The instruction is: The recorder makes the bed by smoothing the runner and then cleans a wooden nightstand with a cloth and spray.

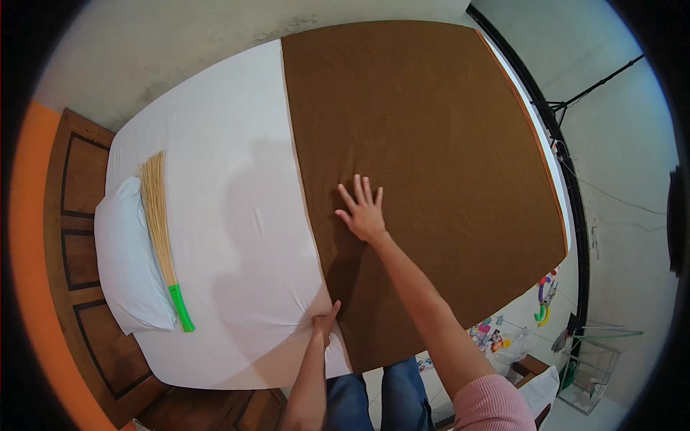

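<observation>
My right hand (366, 215) lies palm down with spread fingers on a brown blanket (431, 134) that covers one part of a bed. Closer to me, my left hand (325, 325) touches the white fitted sheet (242, 215) beside the blanket's pale edge. Its thumb points toward the blanket, while its other fingers are mostly hidden; whether they pinch cloth is unclear. Small creases run across the sheet from that hand. Faint wrinkles show in the blanket just beyond my right fingertips.
A white pillow (132, 264) rests by the wooden headboard (86, 258), with a green-handled stick broom (159, 215) against it. Colourful toys (545, 296) and a clear plastic bag (515, 345) lie on the tiled floor. A wire rack (590, 372) stands near the wall.
</observation>
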Demonstrator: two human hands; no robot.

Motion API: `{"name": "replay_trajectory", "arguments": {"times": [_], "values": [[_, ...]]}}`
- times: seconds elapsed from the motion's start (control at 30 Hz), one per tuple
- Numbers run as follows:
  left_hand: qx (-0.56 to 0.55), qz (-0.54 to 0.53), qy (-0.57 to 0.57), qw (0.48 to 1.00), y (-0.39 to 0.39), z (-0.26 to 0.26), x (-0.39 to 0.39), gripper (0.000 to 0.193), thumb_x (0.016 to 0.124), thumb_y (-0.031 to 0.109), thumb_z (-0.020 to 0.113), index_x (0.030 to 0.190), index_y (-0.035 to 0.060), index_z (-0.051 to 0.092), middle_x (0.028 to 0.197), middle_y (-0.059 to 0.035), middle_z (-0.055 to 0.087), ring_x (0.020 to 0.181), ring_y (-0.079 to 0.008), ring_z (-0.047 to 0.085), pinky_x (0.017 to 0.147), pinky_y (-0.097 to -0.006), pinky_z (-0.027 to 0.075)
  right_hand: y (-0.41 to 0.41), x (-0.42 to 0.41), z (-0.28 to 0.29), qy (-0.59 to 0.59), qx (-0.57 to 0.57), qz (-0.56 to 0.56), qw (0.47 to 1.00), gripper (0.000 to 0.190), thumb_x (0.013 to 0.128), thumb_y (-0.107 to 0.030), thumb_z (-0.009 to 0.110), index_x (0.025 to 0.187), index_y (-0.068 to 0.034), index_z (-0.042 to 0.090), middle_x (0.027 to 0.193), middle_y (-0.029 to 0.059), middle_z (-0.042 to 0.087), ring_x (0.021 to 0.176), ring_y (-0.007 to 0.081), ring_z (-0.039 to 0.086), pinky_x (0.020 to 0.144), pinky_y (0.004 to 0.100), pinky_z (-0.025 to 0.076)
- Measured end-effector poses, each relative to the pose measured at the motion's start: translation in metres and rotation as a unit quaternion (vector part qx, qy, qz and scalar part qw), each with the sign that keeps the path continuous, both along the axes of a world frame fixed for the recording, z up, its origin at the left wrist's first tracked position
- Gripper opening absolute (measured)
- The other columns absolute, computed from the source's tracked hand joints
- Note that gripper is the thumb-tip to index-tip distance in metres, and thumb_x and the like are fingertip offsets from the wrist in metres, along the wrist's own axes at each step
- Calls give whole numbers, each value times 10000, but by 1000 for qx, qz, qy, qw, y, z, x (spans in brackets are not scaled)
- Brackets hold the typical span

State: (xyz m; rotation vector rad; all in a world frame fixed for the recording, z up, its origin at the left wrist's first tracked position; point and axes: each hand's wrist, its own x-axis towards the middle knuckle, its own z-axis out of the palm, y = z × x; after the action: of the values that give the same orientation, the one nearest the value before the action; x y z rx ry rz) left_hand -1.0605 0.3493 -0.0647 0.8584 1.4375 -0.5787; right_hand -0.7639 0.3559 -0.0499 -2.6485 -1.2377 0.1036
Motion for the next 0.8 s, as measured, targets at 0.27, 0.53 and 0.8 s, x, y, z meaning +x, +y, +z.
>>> {"name": "replay_trajectory", "arguments": {"times": [0.27,0.53,0.8], "values": [[40,9,-44,998,-1,-14,-6,1080,638,591,744,1255,-180,306,1291,-264,403,1201,-322,399,993,-490,309,10,26,1,-29,66,-52,996,606,922,-461,397,1414,-126,280,1491,118,193,1373,289,183,1048,619,148],[85,63,-82,991,-11,10,8,824,659,523,771,1151,-88,519,1151,-168,542,1079,-255,497,954,-429,357,19,18,-7,-38,-15,109,993,650,915,-500,371,1422,-112,252,1497,132,160,1379,282,168,1044,626,149],[161,-6,-67,985,-28,-61,-14,905,635,536,777,1123,-171,493,1152,-243,549,1044,-283,544,858,-368,448,52,45,-12,-38,18,-44,998,703,917,-537,319,1420,-55,226,1495,161,147,1385,296,142,1038,640,134]]}}
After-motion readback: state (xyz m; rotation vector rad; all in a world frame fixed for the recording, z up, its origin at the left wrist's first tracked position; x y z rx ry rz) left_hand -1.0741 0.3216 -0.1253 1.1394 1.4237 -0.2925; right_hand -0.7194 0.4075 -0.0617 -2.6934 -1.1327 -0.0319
